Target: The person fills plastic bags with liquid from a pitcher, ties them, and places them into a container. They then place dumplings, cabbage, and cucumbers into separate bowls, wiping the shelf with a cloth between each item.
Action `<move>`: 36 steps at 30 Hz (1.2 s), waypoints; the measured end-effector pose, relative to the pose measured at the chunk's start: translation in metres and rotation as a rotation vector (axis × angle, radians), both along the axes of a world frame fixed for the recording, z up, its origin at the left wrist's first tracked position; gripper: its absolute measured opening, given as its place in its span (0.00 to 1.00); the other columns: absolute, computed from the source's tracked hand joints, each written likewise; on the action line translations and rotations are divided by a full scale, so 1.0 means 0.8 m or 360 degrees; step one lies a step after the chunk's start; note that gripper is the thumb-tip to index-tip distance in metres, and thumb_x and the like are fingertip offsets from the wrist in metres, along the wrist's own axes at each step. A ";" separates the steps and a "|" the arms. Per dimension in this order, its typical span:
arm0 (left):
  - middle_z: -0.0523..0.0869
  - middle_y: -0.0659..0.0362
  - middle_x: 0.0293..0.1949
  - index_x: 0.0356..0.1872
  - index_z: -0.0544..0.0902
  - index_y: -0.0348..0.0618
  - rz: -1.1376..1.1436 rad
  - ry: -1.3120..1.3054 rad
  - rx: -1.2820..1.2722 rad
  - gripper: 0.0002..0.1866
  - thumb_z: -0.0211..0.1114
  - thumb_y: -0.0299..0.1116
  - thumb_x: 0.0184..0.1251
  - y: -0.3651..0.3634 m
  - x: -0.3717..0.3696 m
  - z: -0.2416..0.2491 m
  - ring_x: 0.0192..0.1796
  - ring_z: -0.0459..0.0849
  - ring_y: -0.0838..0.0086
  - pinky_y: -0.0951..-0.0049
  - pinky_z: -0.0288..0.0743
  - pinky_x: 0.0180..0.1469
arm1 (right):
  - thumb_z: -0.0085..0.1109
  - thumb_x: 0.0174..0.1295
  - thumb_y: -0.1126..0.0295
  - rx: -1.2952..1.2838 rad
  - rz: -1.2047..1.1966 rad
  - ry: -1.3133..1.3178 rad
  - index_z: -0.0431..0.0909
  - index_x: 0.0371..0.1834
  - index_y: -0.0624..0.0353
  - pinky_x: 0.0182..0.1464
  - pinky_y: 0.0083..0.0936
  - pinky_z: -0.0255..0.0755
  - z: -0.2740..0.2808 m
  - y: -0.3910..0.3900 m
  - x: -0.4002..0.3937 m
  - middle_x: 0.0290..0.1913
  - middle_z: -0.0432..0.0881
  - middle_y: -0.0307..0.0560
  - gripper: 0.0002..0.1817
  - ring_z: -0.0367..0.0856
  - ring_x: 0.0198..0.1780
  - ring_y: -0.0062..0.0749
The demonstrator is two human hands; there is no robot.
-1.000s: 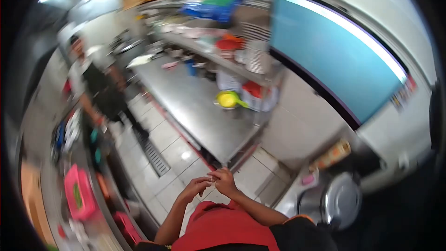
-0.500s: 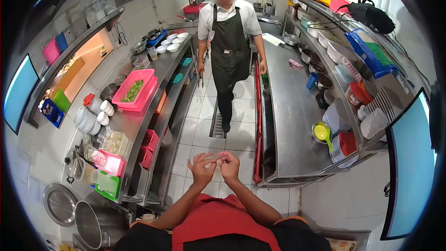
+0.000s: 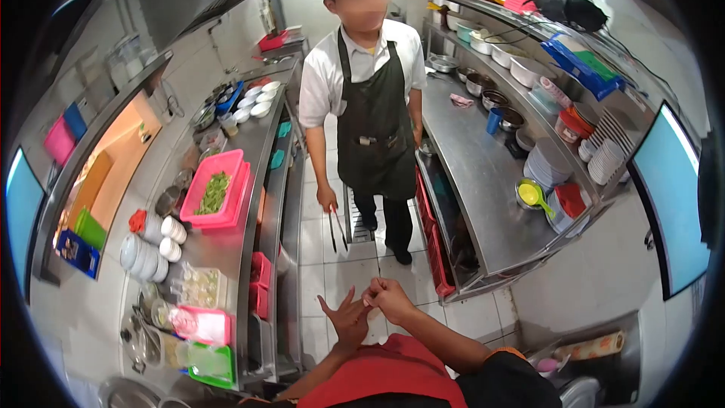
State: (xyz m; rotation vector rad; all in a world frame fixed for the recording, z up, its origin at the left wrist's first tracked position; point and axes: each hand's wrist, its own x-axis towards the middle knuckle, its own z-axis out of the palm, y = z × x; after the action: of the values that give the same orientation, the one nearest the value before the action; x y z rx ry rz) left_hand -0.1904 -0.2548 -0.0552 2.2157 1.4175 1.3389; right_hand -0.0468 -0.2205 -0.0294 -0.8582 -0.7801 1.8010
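In the head view, the wearer's bare left hand (image 3: 350, 323) had its fingers spread, while the bare right hand (image 3: 388, 299) curled its fingertips against the left one's fingers; whether they pinched anything small could not be told. The bright red cloth apron (image 3: 389, 378) lay just below both hands, on the wearer's torso. Ahead, a co-worker (image 3: 362, 98) in a dark bib apron (image 3: 370, 121) gripped long metal tongs (image 3: 333, 232), between a left-side steel counter (image 3: 215, 245) bearing a pink rectangular plastic basket (image 3: 217, 220) of green vegetables (image 3: 216, 193) and a right-side steel counter (image 3: 491, 181).
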 end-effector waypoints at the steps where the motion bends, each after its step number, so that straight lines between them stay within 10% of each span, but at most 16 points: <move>1: 0.89 0.65 0.36 0.38 0.88 0.53 0.0002 -0.0090 -0.0060 0.10 0.65 0.26 0.58 -0.001 -0.005 0.005 0.62 0.78 0.59 0.37 0.17 0.70 | 0.56 0.55 0.83 -0.0048 -0.0015 0.0130 0.72 0.29 0.58 0.40 0.25 0.69 -0.002 -0.003 -0.004 0.25 0.76 0.38 0.07 0.74 0.31 0.25; 5: 0.87 0.64 0.28 0.35 0.88 0.48 0.0036 -0.0186 -0.0174 0.08 0.62 0.23 0.59 -0.008 -0.019 0.013 0.63 0.77 0.59 0.35 0.17 0.69 | 0.63 0.57 0.73 0.0962 -0.0516 -0.1244 0.79 0.41 0.55 0.41 0.28 0.63 0.061 -0.033 -0.007 0.23 0.75 0.35 0.09 0.71 0.30 0.27; 7: 0.85 0.64 0.26 0.34 0.87 0.48 0.0025 -0.0147 -0.0203 0.08 0.62 0.23 0.59 -0.008 -0.020 0.029 0.63 0.77 0.59 0.35 0.17 0.69 | 0.65 0.58 0.62 0.1441 0.0019 -0.1877 0.82 0.50 0.50 0.42 0.31 0.59 0.068 -0.046 0.002 0.24 0.77 0.35 0.16 0.70 0.29 0.31; 11: 0.86 0.61 0.30 0.32 0.85 0.44 0.0127 -0.0092 -0.0066 0.06 0.61 0.22 0.59 -0.013 0.007 0.053 0.64 0.76 0.54 0.35 0.20 0.70 | 0.58 0.60 0.69 0.1654 -0.0580 -0.1603 0.84 0.34 0.53 0.40 0.33 0.58 0.022 -0.024 -0.015 0.24 0.78 0.38 0.05 0.73 0.30 0.34; 16: 0.83 0.60 0.27 0.26 0.81 0.42 0.0394 0.0010 0.0226 0.09 0.57 0.25 0.66 -0.030 0.043 0.100 0.62 0.78 0.54 0.28 0.21 0.67 | 0.50 0.61 0.73 0.1267 -0.0192 -0.1245 0.72 0.22 0.59 0.40 0.41 0.61 0.055 -0.040 -0.005 0.23 0.73 0.49 0.09 0.72 0.33 0.48; 23: 0.87 0.58 0.34 0.33 0.82 0.40 0.0540 -0.0110 0.0270 0.10 0.55 0.33 0.69 -0.059 0.114 0.048 0.59 0.81 0.59 0.31 0.30 0.71 | 0.55 0.61 0.73 0.1687 0.0294 -0.1257 0.79 0.43 0.59 0.45 0.35 0.66 0.060 -0.050 0.070 0.42 0.77 0.51 0.08 0.75 0.37 0.40; 26: 0.88 0.54 0.35 0.33 0.84 0.38 0.0304 -0.0376 -0.0125 0.10 0.57 0.31 0.68 -0.069 0.138 0.030 0.57 0.82 0.57 0.34 0.38 0.72 | 0.58 0.63 0.72 0.1146 0.0556 -0.0796 0.72 0.53 0.59 0.50 0.32 0.69 0.152 -0.050 0.153 0.56 0.75 0.55 0.16 0.78 0.45 0.35; 28: 0.89 0.53 0.36 0.32 0.86 0.36 0.0200 -0.0137 0.0030 0.10 0.56 0.27 0.67 -0.071 0.144 0.008 0.52 0.84 0.54 0.38 0.49 0.71 | 0.62 0.62 0.73 0.1130 0.0063 -0.0980 0.60 0.68 0.58 0.52 0.32 0.71 0.194 -0.055 0.239 0.69 0.64 0.58 0.31 0.80 0.48 0.35; 30: 0.90 0.61 0.37 0.35 0.88 0.47 0.0258 0.0069 -0.0139 0.10 0.57 0.31 0.69 -0.074 0.155 -0.003 0.63 0.77 0.57 0.38 0.23 0.72 | 0.63 0.61 0.74 0.1532 -0.0945 -0.0797 0.42 0.77 0.56 0.50 0.35 0.73 0.221 -0.078 0.331 0.74 0.55 0.61 0.46 0.82 0.43 0.38; 31: 0.83 0.46 0.53 0.50 0.84 0.41 -0.0066 0.0173 0.0066 0.18 0.71 0.35 0.60 -0.057 0.131 -0.052 0.42 0.86 0.50 0.51 0.80 0.51 | 0.64 0.60 0.76 0.1244 -0.1234 -0.0692 0.23 0.77 0.53 0.46 0.39 0.75 0.286 -0.120 0.365 0.64 0.70 0.61 0.56 0.83 0.38 0.37; 33: 0.84 0.47 0.51 0.47 0.84 0.40 -0.0261 0.0140 0.0029 0.14 0.69 0.33 0.61 -0.039 0.149 -0.049 0.45 0.85 0.50 0.49 0.76 0.54 | 0.65 0.57 0.77 0.1767 -0.1744 -0.1042 0.17 0.75 0.49 0.44 0.36 0.75 0.338 -0.171 0.433 0.32 0.81 0.48 0.61 0.79 0.33 0.31; 36: 0.87 0.51 0.43 0.36 0.85 0.37 -0.0571 0.0012 -0.0122 0.07 0.61 0.28 0.63 -0.030 0.185 -0.030 0.52 0.83 0.50 0.44 0.67 0.62 | 0.58 0.58 0.78 0.1918 -0.2262 -0.1204 0.18 0.76 0.52 0.43 0.30 0.72 0.394 -0.236 0.457 0.32 0.77 0.46 0.57 0.74 0.30 0.28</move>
State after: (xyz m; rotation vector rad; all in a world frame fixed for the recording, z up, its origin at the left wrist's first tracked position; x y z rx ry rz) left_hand -0.0428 -0.2784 -0.0795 2.2862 0.9906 1.1348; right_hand 0.3186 -0.4094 0.2858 -0.8038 -1.0552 -0.3555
